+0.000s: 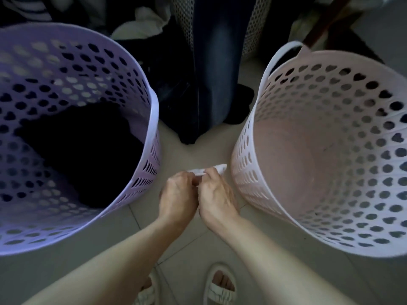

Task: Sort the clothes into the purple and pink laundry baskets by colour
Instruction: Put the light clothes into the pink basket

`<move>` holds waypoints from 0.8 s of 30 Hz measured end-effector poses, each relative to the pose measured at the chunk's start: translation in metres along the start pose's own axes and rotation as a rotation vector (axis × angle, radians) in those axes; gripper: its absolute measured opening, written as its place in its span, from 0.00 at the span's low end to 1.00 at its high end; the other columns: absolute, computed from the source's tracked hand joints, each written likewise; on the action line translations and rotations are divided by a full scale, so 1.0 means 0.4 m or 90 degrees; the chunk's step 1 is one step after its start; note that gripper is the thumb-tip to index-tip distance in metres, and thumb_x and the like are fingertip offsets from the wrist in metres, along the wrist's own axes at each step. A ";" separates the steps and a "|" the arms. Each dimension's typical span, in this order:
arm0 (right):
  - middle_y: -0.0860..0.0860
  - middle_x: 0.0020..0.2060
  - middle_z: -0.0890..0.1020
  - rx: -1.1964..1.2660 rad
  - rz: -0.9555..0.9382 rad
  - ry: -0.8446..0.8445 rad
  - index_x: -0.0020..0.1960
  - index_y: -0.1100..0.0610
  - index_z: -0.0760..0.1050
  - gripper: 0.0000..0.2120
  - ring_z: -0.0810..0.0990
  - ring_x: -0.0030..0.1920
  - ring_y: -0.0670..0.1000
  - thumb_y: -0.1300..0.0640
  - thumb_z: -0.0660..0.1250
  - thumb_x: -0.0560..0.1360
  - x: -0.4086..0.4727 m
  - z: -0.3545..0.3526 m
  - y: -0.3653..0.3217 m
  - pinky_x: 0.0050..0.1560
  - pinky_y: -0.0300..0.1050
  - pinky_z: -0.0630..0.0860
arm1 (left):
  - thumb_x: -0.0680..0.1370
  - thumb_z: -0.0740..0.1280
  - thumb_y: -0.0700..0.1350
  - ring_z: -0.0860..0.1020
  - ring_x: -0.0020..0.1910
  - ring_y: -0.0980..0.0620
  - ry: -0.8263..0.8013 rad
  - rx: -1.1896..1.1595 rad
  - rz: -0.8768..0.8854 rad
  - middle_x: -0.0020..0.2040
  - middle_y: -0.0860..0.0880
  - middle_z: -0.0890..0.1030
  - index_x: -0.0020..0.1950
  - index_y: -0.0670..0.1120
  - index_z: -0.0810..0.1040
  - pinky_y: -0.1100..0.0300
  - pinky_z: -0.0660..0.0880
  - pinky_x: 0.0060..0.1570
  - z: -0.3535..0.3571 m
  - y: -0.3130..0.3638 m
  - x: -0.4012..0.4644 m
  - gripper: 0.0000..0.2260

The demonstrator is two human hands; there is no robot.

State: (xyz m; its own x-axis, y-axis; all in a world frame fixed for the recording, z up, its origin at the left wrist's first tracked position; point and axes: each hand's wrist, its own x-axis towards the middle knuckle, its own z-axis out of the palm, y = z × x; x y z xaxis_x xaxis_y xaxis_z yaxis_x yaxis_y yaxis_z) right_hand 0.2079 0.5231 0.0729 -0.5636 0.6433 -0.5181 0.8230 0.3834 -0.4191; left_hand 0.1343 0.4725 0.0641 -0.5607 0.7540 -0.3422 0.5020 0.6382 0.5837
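Head view shows the left hand (176, 192) and right hand (214, 192) side by side at 6 o'clock over the pale tiled floor (198, 155), both pinching a small white cloth item (211, 169) between the perforated purple plastic laundry basket (152, 119) at 9 o'clock, which holds dark clothes (83, 150), and the perforated pink plastic laundry basket (259, 119) at 3 o'clock, whose bottom looks bare. I judge the risk to be a short toss: the light cloth could catch the pink rim and slide to the floor, or fall among the darks at 9 o'clock.
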 end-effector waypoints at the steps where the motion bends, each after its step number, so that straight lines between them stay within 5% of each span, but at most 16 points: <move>1: 0.53 0.63 0.68 -0.014 -0.018 0.016 0.64 0.60 0.70 0.15 0.69 0.64 0.56 0.62 0.57 0.78 -0.018 -0.032 -0.012 0.59 0.49 0.68 | 0.72 0.63 0.39 0.79 0.41 0.45 0.010 0.003 -0.007 0.42 0.48 0.80 0.43 0.47 0.83 0.56 0.72 0.36 -0.022 0.020 -0.008 0.09; 7: 0.51 0.61 0.67 0.015 -0.045 0.105 0.64 0.58 0.70 0.19 0.70 0.63 0.52 0.65 0.62 0.73 -0.123 -0.200 -0.056 0.60 0.42 0.67 | 0.75 0.63 0.45 0.75 0.41 0.47 0.103 0.053 -0.029 0.42 0.51 0.78 0.45 0.51 0.68 0.56 0.65 0.38 -0.155 0.176 -0.029 0.04; 18: 0.51 0.67 0.66 0.011 0.016 0.274 0.65 0.59 0.69 0.21 0.71 0.65 0.50 0.65 0.65 0.72 -0.237 -0.441 0.051 0.64 0.40 0.70 | 0.72 0.69 0.45 0.79 0.40 0.46 0.033 -0.077 0.071 0.37 0.49 0.81 0.40 0.48 0.78 0.52 0.76 0.43 -0.200 0.515 -0.049 0.03; 20: 0.52 0.69 0.63 -0.009 0.038 0.254 0.68 0.58 0.66 0.25 0.69 0.67 0.50 0.64 0.65 0.72 -0.249 -0.471 0.084 0.67 0.39 0.67 | 0.73 0.68 0.46 0.80 0.44 0.46 -0.003 -0.085 0.070 0.41 0.49 0.82 0.44 0.50 0.79 0.52 0.77 0.46 -0.180 0.556 -0.050 0.02; 24: 0.57 0.74 0.53 -0.054 0.095 0.141 0.74 0.55 0.57 0.29 0.64 0.70 0.53 0.59 0.63 0.76 -0.280 -0.511 0.138 0.72 0.43 0.60 | 0.74 0.63 0.42 0.76 0.58 0.46 -0.101 0.050 0.030 0.59 0.50 0.78 0.63 0.55 0.74 0.55 0.72 0.52 -0.160 0.601 -0.061 0.19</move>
State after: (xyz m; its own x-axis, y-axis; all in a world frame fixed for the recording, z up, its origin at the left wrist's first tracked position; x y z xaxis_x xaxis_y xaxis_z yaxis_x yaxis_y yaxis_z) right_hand 0.3310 0.6076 0.2601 -0.4146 0.8225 -0.3894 0.9037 0.3217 -0.2826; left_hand 0.2263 0.5977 0.2599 -0.4277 0.7948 -0.4306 0.5784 0.6067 0.5453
